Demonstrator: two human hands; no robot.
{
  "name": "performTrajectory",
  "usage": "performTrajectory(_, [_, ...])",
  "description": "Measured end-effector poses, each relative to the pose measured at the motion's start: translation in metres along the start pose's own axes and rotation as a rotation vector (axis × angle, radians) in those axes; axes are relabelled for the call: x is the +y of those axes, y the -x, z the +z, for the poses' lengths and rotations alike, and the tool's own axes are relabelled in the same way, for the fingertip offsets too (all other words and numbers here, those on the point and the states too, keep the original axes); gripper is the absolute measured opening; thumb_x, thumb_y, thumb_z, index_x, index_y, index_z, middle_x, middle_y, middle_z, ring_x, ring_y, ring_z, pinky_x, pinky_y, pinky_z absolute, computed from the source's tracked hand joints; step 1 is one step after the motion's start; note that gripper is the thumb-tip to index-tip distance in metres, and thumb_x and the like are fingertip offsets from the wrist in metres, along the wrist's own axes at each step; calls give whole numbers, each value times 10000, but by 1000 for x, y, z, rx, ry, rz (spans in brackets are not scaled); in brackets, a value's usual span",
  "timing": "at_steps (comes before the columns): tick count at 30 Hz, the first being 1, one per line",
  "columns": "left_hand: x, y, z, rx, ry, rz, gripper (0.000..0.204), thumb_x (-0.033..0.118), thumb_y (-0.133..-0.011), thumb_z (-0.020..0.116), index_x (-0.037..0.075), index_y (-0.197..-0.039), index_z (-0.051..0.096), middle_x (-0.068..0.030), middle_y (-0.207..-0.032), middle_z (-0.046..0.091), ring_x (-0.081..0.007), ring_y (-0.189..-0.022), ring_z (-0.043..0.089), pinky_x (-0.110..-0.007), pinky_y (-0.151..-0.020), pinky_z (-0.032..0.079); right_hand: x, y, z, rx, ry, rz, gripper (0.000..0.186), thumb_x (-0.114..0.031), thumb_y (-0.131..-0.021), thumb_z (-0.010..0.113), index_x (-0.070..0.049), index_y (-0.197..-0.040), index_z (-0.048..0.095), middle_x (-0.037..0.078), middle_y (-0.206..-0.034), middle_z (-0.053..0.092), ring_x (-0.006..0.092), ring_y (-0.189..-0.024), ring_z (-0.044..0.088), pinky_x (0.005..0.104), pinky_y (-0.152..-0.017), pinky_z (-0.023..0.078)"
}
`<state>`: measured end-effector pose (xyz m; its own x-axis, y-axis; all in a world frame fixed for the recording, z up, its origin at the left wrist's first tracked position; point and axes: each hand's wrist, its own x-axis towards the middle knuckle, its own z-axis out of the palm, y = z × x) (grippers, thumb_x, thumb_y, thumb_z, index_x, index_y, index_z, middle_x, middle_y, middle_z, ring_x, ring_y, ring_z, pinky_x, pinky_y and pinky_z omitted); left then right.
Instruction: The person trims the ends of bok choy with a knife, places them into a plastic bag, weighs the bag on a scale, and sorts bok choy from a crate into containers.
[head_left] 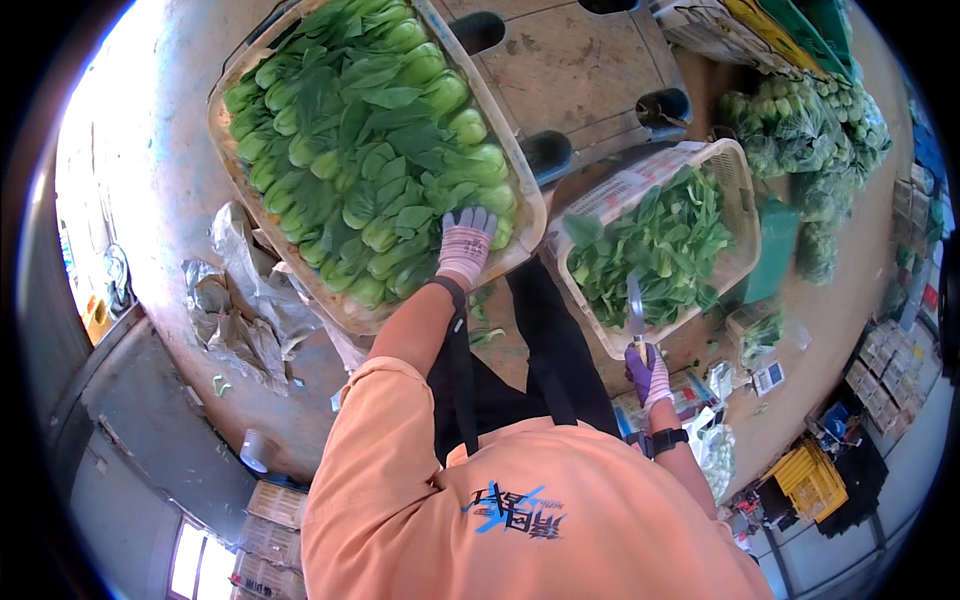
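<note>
My left hand [467,245], in a pink-and-grey glove, lies on the bok choy [370,150] at the near right corner of a large pale crate [533,205]. Its fingers are stretched out over the leaves, and nothing shows gripped in them. The bok choy are packed in rows with their pale green bases showing. My right hand [648,375], gloved in purple and pink, is closed around the handle of a knife [635,305]. The blade points away from me, over loose green leaves [655,245] in a smaller pale crate [745,200] on the right.
Behind the crates lies a worn pallet [565,70] with dark openings. Bagged greens [800,125] are piled at the far right. Crumpled plastic sheeting [240,300] lies on the floor at left, near a small bucket [258,450]. A clear tub [755,335] sits right of the knife.
</note>
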<state>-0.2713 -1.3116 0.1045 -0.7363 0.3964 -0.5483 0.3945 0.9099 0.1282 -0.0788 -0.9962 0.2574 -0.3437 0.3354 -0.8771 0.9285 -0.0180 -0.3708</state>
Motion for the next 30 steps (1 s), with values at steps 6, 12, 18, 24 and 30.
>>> performTrajectory(6, [-20, 19, -18, 229, 208, 152, 507, 241, -670, 681, 97, -1136, 542, -125, -1212, 495, -305, -1148, 455, -429, -958, 368, 17, 13, 19, -32, -298, -92, 221, -238, -890, 575, -79, -1036, 532, -30, -720, 468, 70, -587, 431, 230, -536, 375])
performTrajectory(12, [-55, 71, -54, 212, 847, 237, 745, 243, -510, 851, 48, -1135, 496, -146, -1220, 464, -308, -1106, 483, -397, -928, 426, 12, 73, 84, -152, -410, -267, 407, -265, -906, 550, -66, -1236, 419, -4, -748, 480, 94, -653, 470, 235, -584, 406])
performTrajectory(18, [-11, 182, -154, -230, 1740, 376, 655, 220, -673, 770, 51, -1219, 448, -65, -1108, 564, -178, -1026, 538, -330, -899, 448, -19, 177, 117, -265, -768, -436, 323, -265, -919, 480, -84, -1185, 448, 24, -814, 483, 123, -667, 461, 277, -638, 413])
performTrajectory(24, [59, 232, -210, -464, 1680, 486, 620, 130, -704, 718, 53, -1255, 443, -20, -1102, 548, -120, -997, 516, -301, -889, 452, -36, 233, 55, -56, -113, -895, 414, -175, -868, 561, -102, -1252, 425, 21, -849, 503, 125, -761, 514, 279, -659, 445])
performTrajectory(30, [149, 218, -243, -379, 1310, 723, 669, 143, -657, 767, 43, -1243, 460, -49, -1141, 552, -144, -1038, 514, -317, -919, 435, -67, 246, -33, 102, 509, -1074, 341, -262, -820, 606, -111, -1125, 590, 148, -912, 611, 340, -792, 608, 389, -675, 494])
